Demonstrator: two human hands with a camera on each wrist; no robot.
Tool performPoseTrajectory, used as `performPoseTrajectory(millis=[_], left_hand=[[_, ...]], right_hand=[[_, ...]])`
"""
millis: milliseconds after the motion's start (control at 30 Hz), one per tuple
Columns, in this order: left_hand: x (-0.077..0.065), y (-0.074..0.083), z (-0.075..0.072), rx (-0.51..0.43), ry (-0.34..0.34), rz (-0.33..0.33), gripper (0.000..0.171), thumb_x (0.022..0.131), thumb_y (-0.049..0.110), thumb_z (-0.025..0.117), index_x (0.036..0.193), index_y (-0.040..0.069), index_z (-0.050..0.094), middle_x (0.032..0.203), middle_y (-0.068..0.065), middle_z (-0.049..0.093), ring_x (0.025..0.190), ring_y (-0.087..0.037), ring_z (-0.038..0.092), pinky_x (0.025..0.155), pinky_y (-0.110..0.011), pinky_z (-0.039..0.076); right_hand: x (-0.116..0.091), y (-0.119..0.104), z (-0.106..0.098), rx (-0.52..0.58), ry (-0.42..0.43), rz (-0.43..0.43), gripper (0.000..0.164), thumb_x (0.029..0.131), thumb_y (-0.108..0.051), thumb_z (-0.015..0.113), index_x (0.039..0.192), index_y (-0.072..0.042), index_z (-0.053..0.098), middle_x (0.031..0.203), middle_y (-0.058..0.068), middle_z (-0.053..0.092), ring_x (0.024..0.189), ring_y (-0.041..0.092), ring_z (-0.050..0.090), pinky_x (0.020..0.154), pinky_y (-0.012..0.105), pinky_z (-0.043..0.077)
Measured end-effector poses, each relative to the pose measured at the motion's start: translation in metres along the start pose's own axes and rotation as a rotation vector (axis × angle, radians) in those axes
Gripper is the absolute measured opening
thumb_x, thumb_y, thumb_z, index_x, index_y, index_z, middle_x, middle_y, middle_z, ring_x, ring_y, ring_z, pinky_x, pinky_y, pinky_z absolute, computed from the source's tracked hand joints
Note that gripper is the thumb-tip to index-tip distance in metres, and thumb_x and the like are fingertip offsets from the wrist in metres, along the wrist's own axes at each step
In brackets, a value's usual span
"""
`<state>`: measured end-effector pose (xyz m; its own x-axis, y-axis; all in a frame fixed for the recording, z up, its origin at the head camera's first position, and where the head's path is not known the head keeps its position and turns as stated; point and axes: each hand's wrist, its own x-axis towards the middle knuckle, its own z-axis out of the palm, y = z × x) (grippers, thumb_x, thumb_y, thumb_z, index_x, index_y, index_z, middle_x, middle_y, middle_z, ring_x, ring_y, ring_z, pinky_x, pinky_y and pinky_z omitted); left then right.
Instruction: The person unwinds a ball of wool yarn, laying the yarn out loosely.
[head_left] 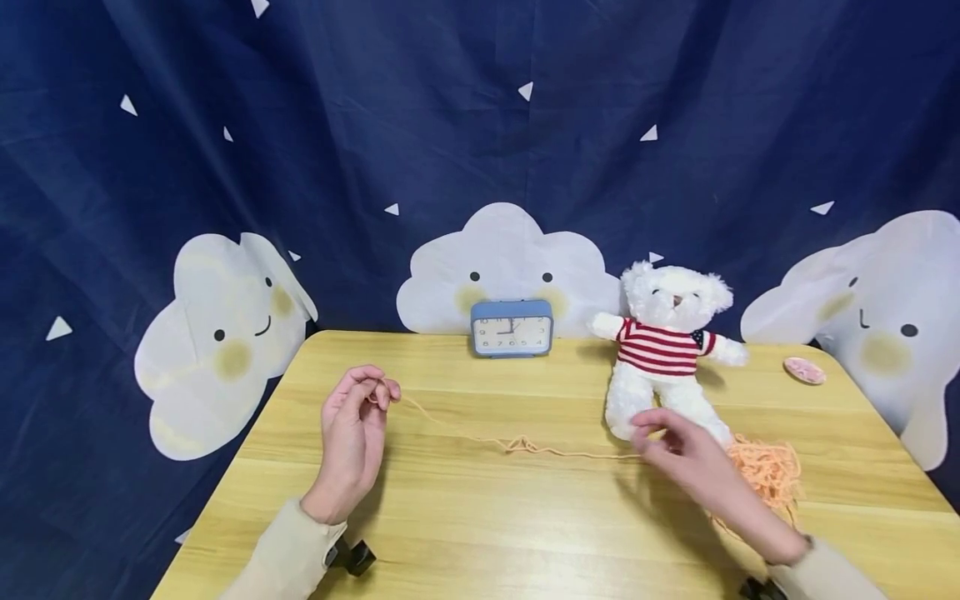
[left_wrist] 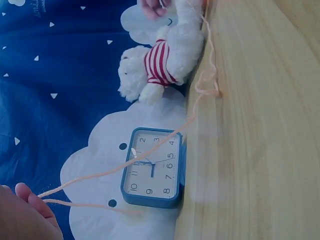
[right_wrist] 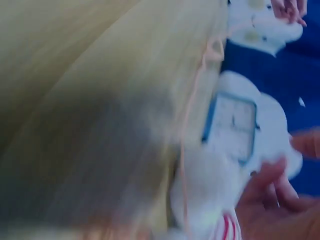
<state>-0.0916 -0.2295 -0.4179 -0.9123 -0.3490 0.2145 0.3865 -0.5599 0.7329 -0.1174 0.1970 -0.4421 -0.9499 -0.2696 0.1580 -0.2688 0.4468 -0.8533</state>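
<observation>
A strand of peach-orange yarn (head_left: 570, 452) stretches across the wooden table, with a small tangled loop midway. My left hand (head_left: 354, 437) pinches one end of it, raised above the tabletop; a short tail hangs from the fingertips (left_wrist: 37, 200) in the left wrist view. My right hand (head_left: 693, 467) is in front of the white teddy bear (head_left: 663, 350) in a striped sweater. In the right wrist view its thumb (right_wrist: 306, 143) and fingers are apart, blurred, with the strand running clear of them. A heap of yarn (head_left: 772, 475) lies beyond the right wrist, partly hidden by it.
A blue alarm clock (head_left: 512, 328) stands at the table's back edge. To the right of the bear lies a small pink oval object (head_left: 805, 371). Behind the table (head_left: 480, 533) hangs a dark blue curtain (head_left: 420, 100) with white clouds.
</observation>
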Motion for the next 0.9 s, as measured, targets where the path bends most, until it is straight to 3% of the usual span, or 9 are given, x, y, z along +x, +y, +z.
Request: performPoseTrajectory(millis=[167, 400, 533, 733, 900], left_hand=[[-0.001, -0.001, -0.001, 0.000, -0.015, -0.005, 0.033, 0.109, -0.012, 0.036, 0.100, -0.003, 0.066, 0.070, -0.011, 0.053, 0.077, -0.028, 0.059, 0.081, -0.031, 0.055], [-0.002, -0.003, 0.001, 0.015, -0.023, -0.022, 0.034, 0.109, -0.012, 0.036, 0.100, -0.002, 0.067, 0.069, -0.010, 0.054, 0.078, -0.028, 0.060, 0.083, -0.031, 0.055], [-0.002, -0.004, 0.004, 0.015, -0.022, -0.031, 0.032, 0.109, -0.012, 0.038, 0.100, -0.001, 0.067, 0.069, -0.010, 0.053, 0.078, -0.028, 0.059, 0.082, -0.031, 0.055], [-0.001, -0.007, 0.006, 0.028, -0.028, -0.037, 0.032, 0.109, -0.011, 0.038, 0.100, 0.000, 0.066, 0.069, -0.010, 0.053, 0.078, -0.027, 0.059, 0.083, -0.030, 0.055], [-0.001, -0.009, 0.005, 0.031, -0.032, -0.045, 0.030, 0.109, -0.010, 0.038, 0.101, -0.002, 0.066, 0.070, -0.009, 0.055, 0.081, -0.026, 0.060, 0.080, -0.029, 0.056]], right_hand=[[0.030, -0.004, 0.045, 0.091, -0.267, 0.015, 0.037, 0.099, -0.015, 0.081, 0.126, 0.007, 0.069, 0.100, 0.004, 0.072, 0.085, 0.018, 0.065, 0.073, 0.027, 0.057], [0.055, -0.021, 0.090, 0.078, -0.459, 0.039, 0.045, 0.094, -0.017, 0.087, 0.129, 0.006, 0.069, 0.089, 0.003, 0.066, 0.082, 0.019, 0.059, 0.070, 0.025, 0.052], [0.062, -0.030, 0.107, 0.031, -0.492, 0.037, 0.039, 0.090, -0.017, 0.091, 0.120, 0.001, 0.071, 0.082, 0.002, 0.062, 0.073, 0.015, 0.055, 0.063, 0.026, 0.045], [0.064, -0.032, 0.118, -0.126, -0.462, 0.062, 0.020, 0.088, -0.018, 0.091, 0.093, -0.011, 0.073, 0.076, -0.003, 0.060, 0.068, 0.012, 0.051, 0.064, 0.029, 0.044], [0.065, -0.027, 0.115, -0.115, -0.478, 0.058, 0.016, 0.091, -0.015, 0.087, 0.083, -0.013, 0.073, 0.072, -0.006, 0.060, 0.067, 0.012, 0.049, 0.064, 0.028, 0.042]])
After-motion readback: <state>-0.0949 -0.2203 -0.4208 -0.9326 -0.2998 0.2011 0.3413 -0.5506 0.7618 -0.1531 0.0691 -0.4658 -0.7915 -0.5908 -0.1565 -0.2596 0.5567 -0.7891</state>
